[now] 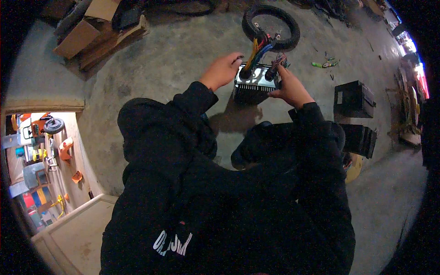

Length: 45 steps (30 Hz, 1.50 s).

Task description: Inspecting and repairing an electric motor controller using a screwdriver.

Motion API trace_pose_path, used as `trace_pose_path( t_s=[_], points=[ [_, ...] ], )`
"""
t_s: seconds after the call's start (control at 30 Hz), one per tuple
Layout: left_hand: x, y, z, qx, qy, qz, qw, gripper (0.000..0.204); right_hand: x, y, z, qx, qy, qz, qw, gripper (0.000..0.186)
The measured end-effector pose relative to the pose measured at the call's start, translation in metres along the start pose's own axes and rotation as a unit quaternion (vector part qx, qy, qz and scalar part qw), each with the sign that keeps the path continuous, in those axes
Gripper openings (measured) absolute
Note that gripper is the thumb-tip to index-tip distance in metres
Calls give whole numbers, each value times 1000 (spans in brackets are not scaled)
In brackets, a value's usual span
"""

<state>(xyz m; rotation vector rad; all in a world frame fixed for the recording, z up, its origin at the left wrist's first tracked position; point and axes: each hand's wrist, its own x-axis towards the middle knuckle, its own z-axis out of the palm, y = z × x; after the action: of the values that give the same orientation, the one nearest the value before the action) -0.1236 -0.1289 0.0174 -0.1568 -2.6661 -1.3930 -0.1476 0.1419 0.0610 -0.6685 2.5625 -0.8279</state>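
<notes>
A finned metal electrical box (250, 90) with a shiny top is in front of me at the top centre. A bundle of thick yellow, red, green and blue cables (256, 52) rises from its top, beside a second bundle of thinner wires (279, 62). My left hand (220, 71) grips the box's left side near the back corner, fingertips curled at the edge. My right hand (291, 87) holds its right side, thumb low on the fins and fingers up by the thinner wires, partly hidden. A black tyre (286, 25) lies just beyond the cable ends.
Two black boxes (353, 101) sit on the concrete floor (160, 73) at right, with small green scraps (321, 64) beyond. Cardboard (75, 41) is piled at upper left. A doorway at left shows a lit room with many items (54, 126). My knees and one shoe are below the box.
</notes>
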Motion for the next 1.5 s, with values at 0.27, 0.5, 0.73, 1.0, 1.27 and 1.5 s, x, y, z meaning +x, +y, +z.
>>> trace_pose_path(
  t_s=[0.27, 0.5, 0.73, 1.0, 1.27, 1.5],
  points=[
    [8, -7, 9, 102, -57, 3, 993, 22, -7, 13, 9, 68, 56, -34, 996, 102],
    [0, 12, 5, 285, -55, 18, 957, 18, -6, 20, 10, -15, 56, -40, 998, 99],
    [-2, 9, -3, 304, -53, 45, 950, 16, -8, 4, 1, 12, 21, 5, 1000, 100],
    [-4, 6, -9, 237, -45, 44, 969, 22, -4, 36, 27, -35, 81, -80, 993, 106],
    [-6, 3, -3, 175, -61, 6, 983, 19, -9, 12, 14, 30, 35, -61, 997, 105],
    [3, 2, 3, 59, -40, 9, 997, 25, -6, 16, 18, 87, 37, -64, 993, 110]
  ],
)
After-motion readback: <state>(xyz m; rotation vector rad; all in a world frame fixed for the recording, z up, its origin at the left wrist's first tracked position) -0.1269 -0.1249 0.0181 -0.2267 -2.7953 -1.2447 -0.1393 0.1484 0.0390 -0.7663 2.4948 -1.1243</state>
